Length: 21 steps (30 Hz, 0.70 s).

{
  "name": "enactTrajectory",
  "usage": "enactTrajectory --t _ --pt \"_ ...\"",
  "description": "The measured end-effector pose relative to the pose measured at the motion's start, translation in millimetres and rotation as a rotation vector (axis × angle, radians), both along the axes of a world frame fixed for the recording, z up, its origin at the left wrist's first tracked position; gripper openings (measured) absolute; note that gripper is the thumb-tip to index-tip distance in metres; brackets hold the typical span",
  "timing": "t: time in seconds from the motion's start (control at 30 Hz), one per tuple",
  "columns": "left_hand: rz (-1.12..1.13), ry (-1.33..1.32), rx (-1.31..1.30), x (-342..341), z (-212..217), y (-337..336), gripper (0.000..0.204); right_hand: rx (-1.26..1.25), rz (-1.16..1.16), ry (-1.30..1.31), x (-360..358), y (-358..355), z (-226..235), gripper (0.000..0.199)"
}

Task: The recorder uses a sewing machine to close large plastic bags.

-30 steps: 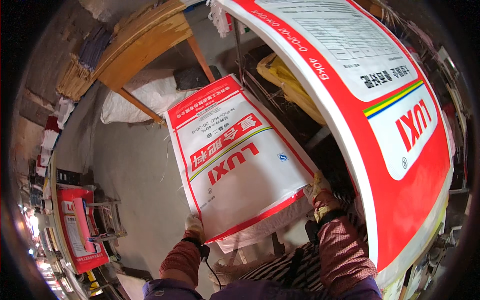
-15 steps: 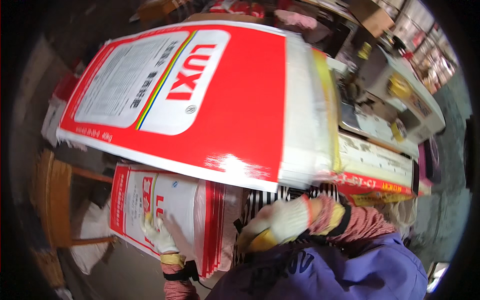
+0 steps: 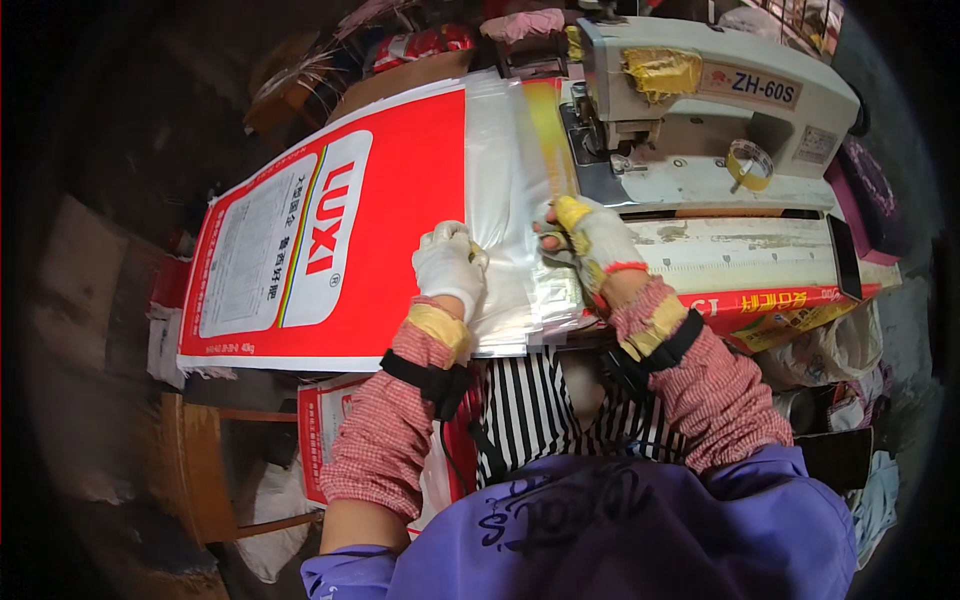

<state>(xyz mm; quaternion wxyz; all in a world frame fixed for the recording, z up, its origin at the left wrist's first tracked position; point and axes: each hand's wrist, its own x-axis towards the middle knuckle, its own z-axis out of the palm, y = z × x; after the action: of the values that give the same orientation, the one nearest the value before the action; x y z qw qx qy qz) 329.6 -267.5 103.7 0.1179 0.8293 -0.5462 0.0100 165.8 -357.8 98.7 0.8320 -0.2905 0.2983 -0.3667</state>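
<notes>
A stack of red and white printed sacks point(image 3: 410, 170) lies before me, with clear plastic liners point(image 3: 497, 200) sticking out of the right-hand ends. My left hand point(image 3: 450, 265), in a white knit glove, rests where the red sack meets the liner, its fingers curled in on the plastic. At the liner's right edge is my right hand point(image 3: 592, 240), its glove white with yellow patches. The right fingers are bent and close around the liner's edge; the fingertips are partly hidden.
A light grey sewing machine point(image 3: 720, 110) stands at the back right, with a tape roll point(image 3: 750, 165) on its bed. In front of it runs a worn white ledge with a scale point(image 3: 740, 252). More red sacks point(image 3: 320, 430) lie lower left, beside a wooden stool point(image 3: 195, 465).
My left hand has moved from the lower sacks up to the top sack's liner. My right hand has gone from near my body to the liner's edge. The view has swung right.
</notes>
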Motion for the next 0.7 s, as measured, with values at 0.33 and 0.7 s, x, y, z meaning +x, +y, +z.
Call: enactTrajectory --t 0.33,0.7 --pt "-0.002 0.789 -0.228 45 -9 1 0.024 -1.101 0.828 0.981 60 -11 29 0.032" --pt "-0.366 1.191 -0.379 96 61 17 0.013 -1.140 0.556 1.049 36 4 23 0.033"
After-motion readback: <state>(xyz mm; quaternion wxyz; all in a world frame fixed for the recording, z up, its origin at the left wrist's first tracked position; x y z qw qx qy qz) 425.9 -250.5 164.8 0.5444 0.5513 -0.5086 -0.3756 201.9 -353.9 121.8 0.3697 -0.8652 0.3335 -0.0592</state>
